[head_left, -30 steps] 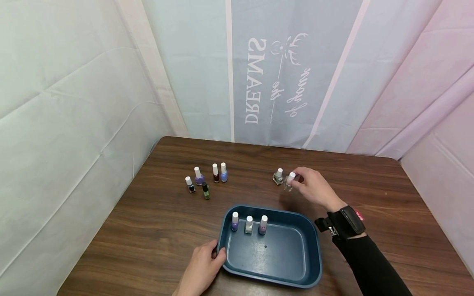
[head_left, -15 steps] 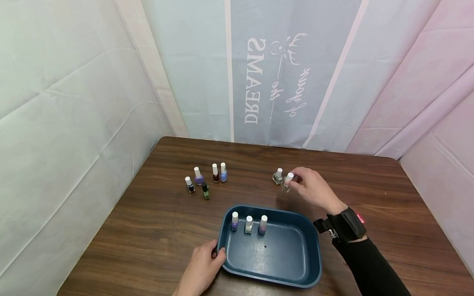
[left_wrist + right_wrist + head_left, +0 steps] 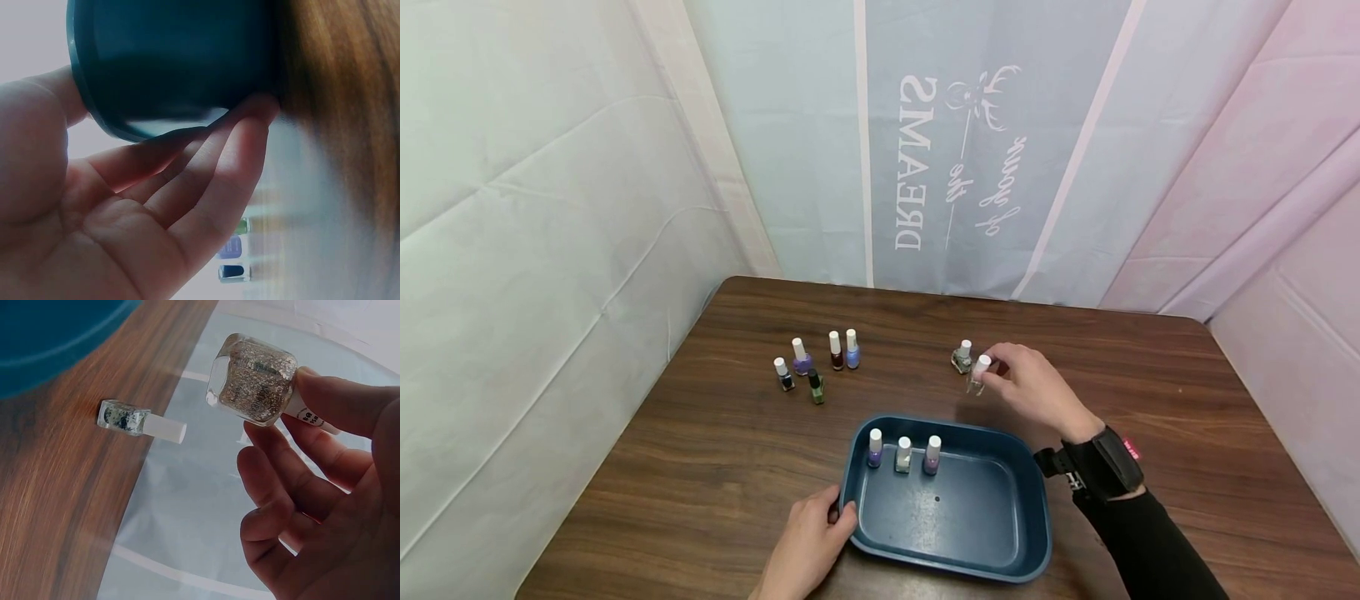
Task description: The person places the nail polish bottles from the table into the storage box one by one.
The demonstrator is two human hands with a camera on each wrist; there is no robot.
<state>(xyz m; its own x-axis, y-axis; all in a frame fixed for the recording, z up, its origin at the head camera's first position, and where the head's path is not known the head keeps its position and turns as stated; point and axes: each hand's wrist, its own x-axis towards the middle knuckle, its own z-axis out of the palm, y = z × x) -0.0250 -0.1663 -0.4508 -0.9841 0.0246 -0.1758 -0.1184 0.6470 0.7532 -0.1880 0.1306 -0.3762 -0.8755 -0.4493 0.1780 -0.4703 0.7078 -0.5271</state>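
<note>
My right hand (image 3: 1037,390) pinches a clear nail polish bottle (image 3: 259,381) full of gold-silver glitter by its white cap, thumb on one side and fingers on the other. Beside it on the table stands another nail polish bottle (image 3: 962,361) with dark flecks and a white cap. My left hand (image 3: 811,533) grips the left side of a dark blue tray (image 3: 962,533), its thumb at the rim and fingers along the outer wall (image 3: 162,69). Inside the tray, a purple bottle (image 3: 876,457), a whitish bottle (image 3: 903,460) and a mauve bottle (image 3: 932,463) stand in a row.
Several polish bottles stand at the back left: navy (image 3: 786,382), purple (image 3: 803,365), dark red (image 3: 837,360), light blue (image 3: 853,358) and a black-capped green bottle (image 3: 817,392). Behind the wooden table (image 3: 700,467) hangs a printed cloth (image 3: 820,167).
My right hand has moved slightly left and toward the tray with the glitter bottle. My left hand and the tray have stayed put.
</note>
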